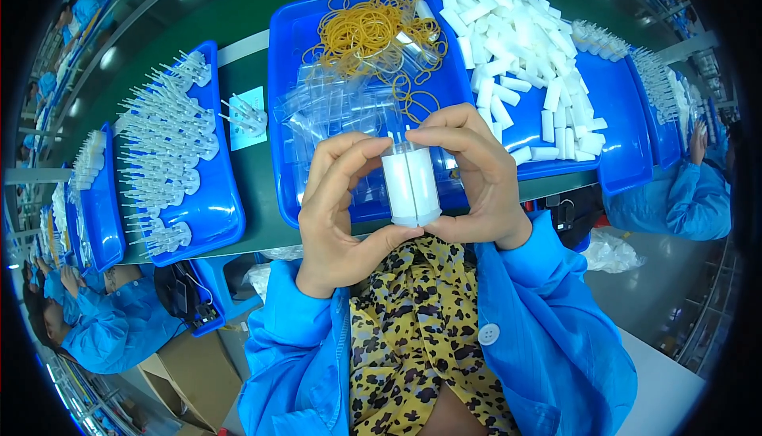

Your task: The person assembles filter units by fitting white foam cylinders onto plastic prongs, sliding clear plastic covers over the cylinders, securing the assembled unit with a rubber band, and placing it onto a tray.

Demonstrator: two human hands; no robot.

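Observation:
My left hand (337, 210) and my right hand (478, 170) together grip an upright assembly of white cylinders (411, 183) in front of my chest. The cylinders stand side by side on a pale base, and thin prongs poke out at the top. Both thumbs press near the base, while the index fingers curl over the upper end. Just beyond my hands, a blue tray (286, 198) holds tan rubber bands (369, 27) and clear plastic sleeves (317, 102). To its right, loose white cylinders (516, 55) are heaped in another blue tray (548, 167).
At the left, a blue tray (218, 233) carries many white pronged pieces (163, 146). One pronged piece (248, 118) lies on a pale card (250, 138) on the green table (258, 170). Co-workers in blue sleeves sit at both sides. A cardboard box (194, 376) stands below at left.

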